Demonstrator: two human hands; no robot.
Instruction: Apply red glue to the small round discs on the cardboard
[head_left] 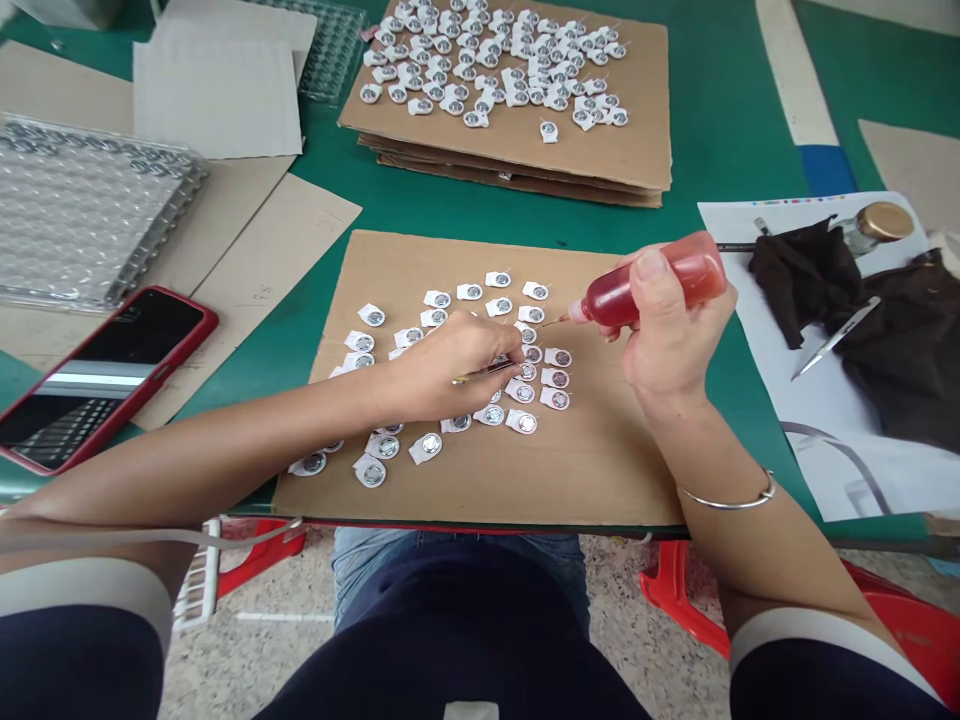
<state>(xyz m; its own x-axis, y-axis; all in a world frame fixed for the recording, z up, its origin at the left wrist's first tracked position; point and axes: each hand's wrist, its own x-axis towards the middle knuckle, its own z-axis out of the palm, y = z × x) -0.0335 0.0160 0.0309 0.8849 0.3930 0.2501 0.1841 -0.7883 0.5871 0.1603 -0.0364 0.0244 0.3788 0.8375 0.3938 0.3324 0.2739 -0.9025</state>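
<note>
My right hand [667, 340] is wrapped round a squeeze bottle [686, 272] of red liquid, tilted with its thin needle tip pointing left. That tip is close to one of the small white pieces with round silver centres [531, 314]. My left hand [457, 365] is closed in a pinch on a thin metal tool [480, 375], possibly tweezers; its working end is hidden by the fingers. Under both hands lies a brown cardboard sheet [600, 460], with many of the white pieces in loose rows, some covered by my left hand and forearm.
Behind, a cardboard stack [645, 150] carries many more such pieces. To the left are a phone in a red case [105, 375], clear plastic trays [82, 220] and cardboard sheets [217, 100]. Dark cloth [900, 350], pointed metal tweezers [836, 338] and a gold-capped jar [881, 222] are at right.
</note>
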